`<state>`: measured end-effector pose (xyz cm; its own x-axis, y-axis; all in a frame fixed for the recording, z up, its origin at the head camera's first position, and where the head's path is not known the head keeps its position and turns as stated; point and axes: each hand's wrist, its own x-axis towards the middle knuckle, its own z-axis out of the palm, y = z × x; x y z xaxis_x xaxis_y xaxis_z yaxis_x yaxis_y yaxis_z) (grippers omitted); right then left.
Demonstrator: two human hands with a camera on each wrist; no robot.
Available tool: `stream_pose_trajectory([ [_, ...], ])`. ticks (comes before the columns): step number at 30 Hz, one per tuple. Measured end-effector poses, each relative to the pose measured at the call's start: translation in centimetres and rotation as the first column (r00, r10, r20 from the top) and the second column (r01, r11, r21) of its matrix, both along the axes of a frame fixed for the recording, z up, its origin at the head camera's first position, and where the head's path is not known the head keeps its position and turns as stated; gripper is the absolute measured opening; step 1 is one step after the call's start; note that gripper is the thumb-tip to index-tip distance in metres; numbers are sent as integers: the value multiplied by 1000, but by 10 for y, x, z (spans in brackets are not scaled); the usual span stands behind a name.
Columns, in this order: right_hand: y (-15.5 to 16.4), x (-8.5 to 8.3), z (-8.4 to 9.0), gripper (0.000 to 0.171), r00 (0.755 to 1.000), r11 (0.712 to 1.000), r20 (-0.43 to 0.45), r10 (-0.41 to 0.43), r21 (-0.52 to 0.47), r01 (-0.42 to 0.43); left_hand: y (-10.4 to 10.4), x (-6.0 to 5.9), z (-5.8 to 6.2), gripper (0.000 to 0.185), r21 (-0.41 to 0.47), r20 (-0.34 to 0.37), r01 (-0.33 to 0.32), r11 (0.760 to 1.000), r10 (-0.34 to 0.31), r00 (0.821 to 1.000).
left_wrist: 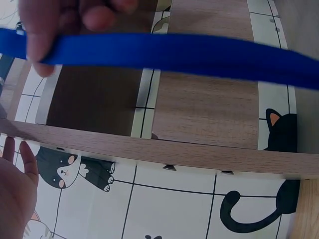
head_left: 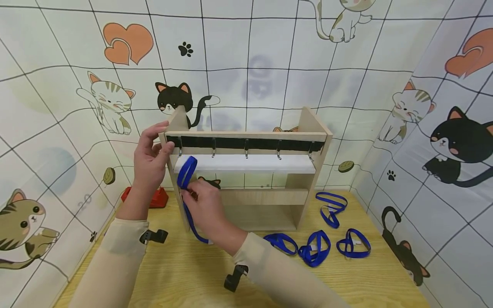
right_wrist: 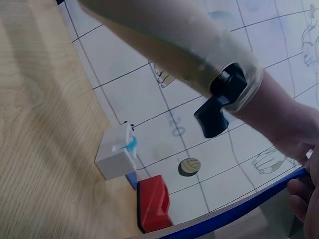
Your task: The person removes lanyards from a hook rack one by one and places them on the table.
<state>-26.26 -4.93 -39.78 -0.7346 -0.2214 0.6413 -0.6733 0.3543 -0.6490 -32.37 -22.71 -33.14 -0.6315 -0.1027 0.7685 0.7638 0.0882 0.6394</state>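
A wooden rack (head_left: 306, 128) stands on the table, with a black strip of metal hooks (head_left: 246, 144) above a white shelf (head_left: 254, 164). My left hand (head_left: 152, 154) grips the rack's upper left corner between thumb and fingers; its palm (left_wrist: 15, 189) shows low in the left wrist view, below the rack's bar (left_wrist: 199, 154). My right hand (head_left: 202, 203) pinches a blue strap loop (head_left: 187, 169) just below the leftmost hook. The strap (left_wrist: 199, 52) runs taut across the left wrist view. In the right wrist view the strap (right_wrist: 234, 219) leads to my right fingers (right_wrist: 304, 194).
Several more blue straps (head_left: 313, 250) lie on the wooden table (head_left: 173, 273) right of the rack, one (head_left: 331, 207) nearer the wall. A red object (head_left: 154, 199) and a small white box (right_wrist: 114, 157) sit by the left wall. Cat-print walls close in on three sides.
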Motion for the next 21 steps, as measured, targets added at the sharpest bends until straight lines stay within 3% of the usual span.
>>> stream_pose_trajectory([
  [5,10,11,13,13,996,992,-1,89,-93,-88,0,1,0,41,1,7,-1,1000,1,1000],
  [9,20,16,21,16,985,973,-67,160,-155,-169,1,2,1,40,1,4,10,1000,-10,1000],
  [14,34,22,28,19,993,986,-59,104,-124,-110,2,1,2,39,-8,5,7,1000,-7,1000],
  [21,57,27,41,22,993,985,-49,104,-135,-110,1,0,0,40,-17,20,-6,1000,6,1000],
])
